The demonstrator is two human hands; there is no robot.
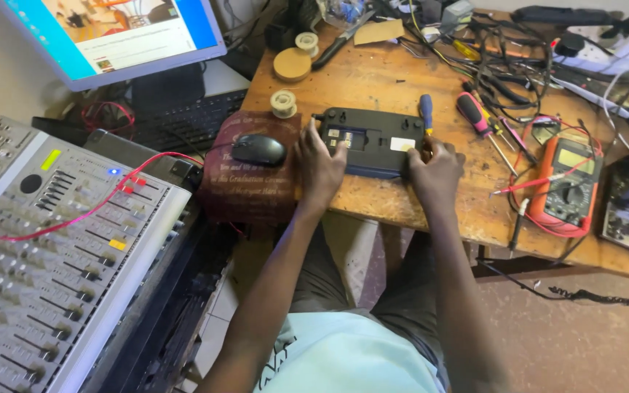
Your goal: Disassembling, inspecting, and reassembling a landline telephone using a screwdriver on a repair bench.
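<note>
Device: black flat plastic unit [373, 140] lay on the wooden surface [373, 73], near its front edge.
Axis: long side ran left to right, underside up, pale labels showing.
Left hand [319, 164]: fingers spread flat on the unit's left end, not clenched.
Right hand [437, 169]: curled at the right end, apparently gripping a blue-handled screwdriver [426, 113]; grip partly hidden.
Nearby: black mouse [258, 150] to the left, orange multimeter [569, 182] to the right.
</note>
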